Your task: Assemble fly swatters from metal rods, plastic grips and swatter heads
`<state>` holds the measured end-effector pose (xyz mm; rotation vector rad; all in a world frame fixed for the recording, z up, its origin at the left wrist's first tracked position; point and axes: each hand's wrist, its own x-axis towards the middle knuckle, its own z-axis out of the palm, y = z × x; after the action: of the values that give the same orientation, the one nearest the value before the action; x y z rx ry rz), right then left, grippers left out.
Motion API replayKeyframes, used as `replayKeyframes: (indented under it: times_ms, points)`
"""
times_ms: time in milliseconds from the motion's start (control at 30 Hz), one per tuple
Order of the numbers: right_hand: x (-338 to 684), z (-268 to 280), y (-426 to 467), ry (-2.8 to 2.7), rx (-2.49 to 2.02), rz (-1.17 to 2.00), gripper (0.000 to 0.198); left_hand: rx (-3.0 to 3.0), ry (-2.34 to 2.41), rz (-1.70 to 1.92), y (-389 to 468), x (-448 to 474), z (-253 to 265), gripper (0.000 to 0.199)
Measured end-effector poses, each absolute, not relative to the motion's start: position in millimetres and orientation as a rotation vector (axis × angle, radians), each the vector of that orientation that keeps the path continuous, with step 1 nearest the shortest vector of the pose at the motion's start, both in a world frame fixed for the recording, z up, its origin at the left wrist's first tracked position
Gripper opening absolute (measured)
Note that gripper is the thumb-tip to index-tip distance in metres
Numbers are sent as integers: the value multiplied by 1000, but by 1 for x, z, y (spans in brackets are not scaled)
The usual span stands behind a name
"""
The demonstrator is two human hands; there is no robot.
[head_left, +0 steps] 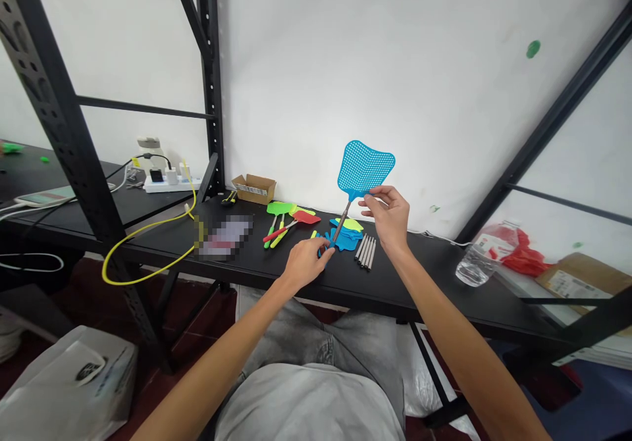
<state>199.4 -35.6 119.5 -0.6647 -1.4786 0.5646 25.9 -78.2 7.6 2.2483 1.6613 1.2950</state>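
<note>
A blue fly swatter with a mesh head and a thin metal shaft is raised over the table, its head up and leaning right. My left hand is closed around the blue handle end at the bottom. At the lower edge of the mesh, the thumb and fingers of my right hand pinch the swatter near its neck. Below it lie several loose blue swatter heads with a yellow-green head on top. Several metal tubes with dark ends lie side by side to the right.
Green, yellow and red swatters lie left of the hands. Behind them stands an open cardboard box. A yellow cable loops over the table's left edge. At right are a clear plastic bottle and a red bag. Black metal posts flank the table.
</note>
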Motion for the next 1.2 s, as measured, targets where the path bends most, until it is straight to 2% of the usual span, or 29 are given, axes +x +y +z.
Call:
replayKeyframes:
  times_ms: [400, 600, 767, 1000, 1200]
  points:
    - [201, 126, -46, -1806, -739, 128, 10, 2302, 1658, 1273, -77, 23, 8, 25]
    - [198, 129, -50, -1854, -753, 99, 17, 2238, 1650, 1220, -77, 27, 3, 27]
    - [194, 127, -50, -1849, -725, 87, 30, 2202, 1641, 1159, -78, 28, 1, 24]
    - [192, 127, -48, -1925, -740, -27, 26, 2221, 1617, 1158, -78, 27, 0, 16]
    - [195, 115, -42, -1980, -788, 4, 31, 2231, 1709, 1089, -79, 32, 1, 19]
